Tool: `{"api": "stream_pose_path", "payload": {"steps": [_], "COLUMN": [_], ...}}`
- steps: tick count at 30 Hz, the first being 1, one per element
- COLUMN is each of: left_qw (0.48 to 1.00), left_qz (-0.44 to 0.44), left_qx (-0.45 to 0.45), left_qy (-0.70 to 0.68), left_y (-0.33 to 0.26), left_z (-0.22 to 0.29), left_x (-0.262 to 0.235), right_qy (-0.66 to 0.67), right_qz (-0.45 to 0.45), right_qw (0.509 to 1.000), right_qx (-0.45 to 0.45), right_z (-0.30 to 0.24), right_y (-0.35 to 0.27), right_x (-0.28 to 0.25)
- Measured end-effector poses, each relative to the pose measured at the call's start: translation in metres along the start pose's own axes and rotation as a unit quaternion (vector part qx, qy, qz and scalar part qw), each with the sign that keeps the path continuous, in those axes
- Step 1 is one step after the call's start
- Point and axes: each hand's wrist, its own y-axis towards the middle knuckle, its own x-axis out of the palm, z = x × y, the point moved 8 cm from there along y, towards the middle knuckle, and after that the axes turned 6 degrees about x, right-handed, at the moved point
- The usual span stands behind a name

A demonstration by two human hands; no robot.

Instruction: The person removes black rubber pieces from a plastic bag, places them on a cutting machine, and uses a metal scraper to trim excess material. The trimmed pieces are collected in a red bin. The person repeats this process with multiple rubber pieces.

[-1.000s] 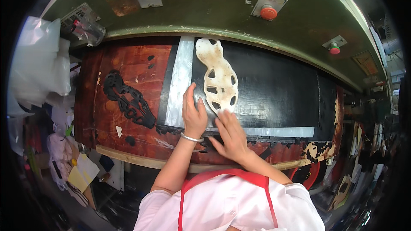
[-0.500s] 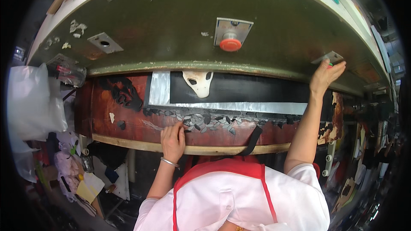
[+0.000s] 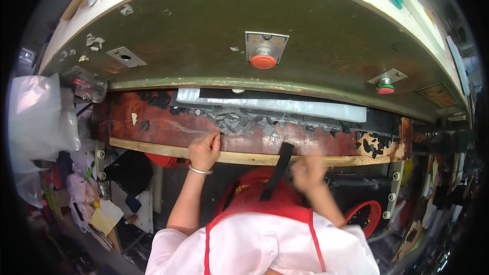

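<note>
My left hand (image 3: pixel 204 151), with a silver bangle on its wrist, rests at the wooden front edge of a worn red board (image 3: pixel 178 142). Its fingers are curled closed; anything inside them is too small to make out. Just beyond lie many small black and grey leaf-shaped cut pieces (image 3: pixel 239 122). My right hand (image 3: pixel 309 171) is smeared by motion beside a black strap (image 3: pixel 279 168) that hangs over the edge. Farther back, a pale grey sheet (image 3: pixel 285 107) runs under the green machine front, and only a sliver of a white template (image 3: pixel 238 91) shows.
The green machine front (image 3: pixel 188 35) overhangs the board, with a red push button (image 3: pixel 263 61) mid-panel and a green-ringed button (image 3: pixel 385 88) at right. A red-rimmed bin (image 3: pixel 365 218) stands below right. Clear plastic bags (image 3: pixel 38 117) hang at left.
My right hand has left the button at the right and come down to the strap. The sheet and white template now sit farther under the machine front. My left hand stays by the edge.
</note>
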Motion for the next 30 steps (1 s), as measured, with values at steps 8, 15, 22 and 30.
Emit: {"api": "stream_pose_path", "payload": {"steps": [8, 15, 22, 30], "left_qw": [0.998, 0.994, 0.995, 0.991], "left_qz": [-0.001, -0.066, 0.088, -0.032], "left_qx": [-0.034, -0.052, -0.020, 0.037], "left_qy": [-0.053, -0.073, -0.036, 0.128], "left_y": [-0.031, -0.077, -0.018, -0.077], "left_z": [0.000, 0.015, 0.004, 0.016], "left_x": [-0.008, -0.034, -0.061, -0.040], "right_qy": [0.216, 0.307, -0.043, 0.108], "right_qz": [-0.485, -0.119, -0.137, -0.102], "right_qw": [0.801, 0.873, 0.977, 0.960], "right_qx": [0.276, 0.360, 0.159, 0.236], "right_z": [-0.002, 0.015, -0.037, -0.063], "right_y": [-0.173, -0.042, 0.042, -0.002], "right_x": [0.091, 0.013, 0.155, 0.135]}}
